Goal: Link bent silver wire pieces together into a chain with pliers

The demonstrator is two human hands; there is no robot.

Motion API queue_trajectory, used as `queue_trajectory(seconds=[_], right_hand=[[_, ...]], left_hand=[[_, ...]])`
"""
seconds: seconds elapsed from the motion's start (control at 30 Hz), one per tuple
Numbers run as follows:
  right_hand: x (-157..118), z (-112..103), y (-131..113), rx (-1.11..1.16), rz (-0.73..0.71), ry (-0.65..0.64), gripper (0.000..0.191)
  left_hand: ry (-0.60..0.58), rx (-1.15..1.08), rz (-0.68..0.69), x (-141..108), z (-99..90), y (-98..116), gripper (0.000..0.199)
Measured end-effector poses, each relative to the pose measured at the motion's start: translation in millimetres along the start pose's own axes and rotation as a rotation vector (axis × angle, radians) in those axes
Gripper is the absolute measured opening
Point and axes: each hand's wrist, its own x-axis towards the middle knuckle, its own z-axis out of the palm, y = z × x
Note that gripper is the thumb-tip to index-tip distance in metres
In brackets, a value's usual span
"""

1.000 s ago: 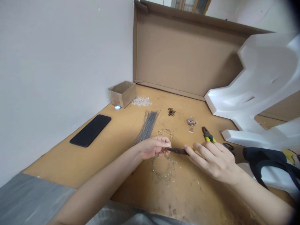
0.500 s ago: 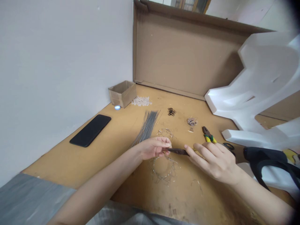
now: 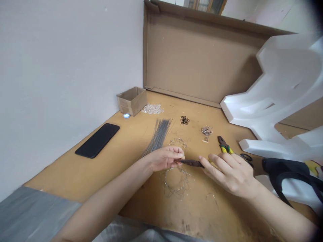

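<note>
The left hand clenched one end of a rusty, dark metal bar — the right hand pinched the other — above a loose, spiky wire ring on the scuffed wooden desk. Yellow-handled pliers lay just beyond the right hand, with open desk between.

Fairly bright, soft, diffuse room light; source not in frame, no hard glare. White foam block at 2 o'clock nearly blown out, soft shadow on cardboard sheet beside it. Dark lens vignette at 1 and 4 o'clock. Wide-angle bend in desk edge at 8 o'clock. Left hand and right hand sharp, no motion blur.
</note>
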Motion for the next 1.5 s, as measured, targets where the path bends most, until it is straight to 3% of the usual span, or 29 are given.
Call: queue_trajectory(seconds=[0.23, 0.53, 0.7, 0.9, 1.1, 1.23, 1.33, 1.5], right_hand=[[5, 2, -4, 0.055, 0.131, -0.003, 0.018], [12, -6, -5, 0.551, 0.516, -0.369, 0.021], [15, -11, 5, 0.778, 0.600, -0.525, 0.016], [11, -1, 3, 0.921, 0.687, -0.566, 0.022], [-5, 12, 6, 1.068, 0.781, -0.476, 0.029], [-23, 35, 5, 0.831, 0.905, -0.437, 0.033], [-31, 59, -10, 0.532, 0.909, -0.471, 0.031], [-37, 80, -40, 0.311, 0.825, -0.491, 0.029]], left_hand=[[0.045, 0.126, 0.138, 2, 1.0, -2, 0.023], [0.163, 0.471, 0.336, -4, 16.9, 0, 0.023], [0.138, 0.611, 0.423, -8, 21.1, -2, 0.018], [0.146, 0.712, 0.425, -7, 20.7, -3, 0.016], [0.208, 0.627, 0.426, 0, 3.5, 3, 0.018], [-0.060, 0.264, 0.294, -2, -10.2, 7, 0.018], [-0.244, 0.157, 0.223, -4, -14.5, 3, 0.017], [-0.344, 0.082, 0.168, -3, -14.6, -3, 0.014]])
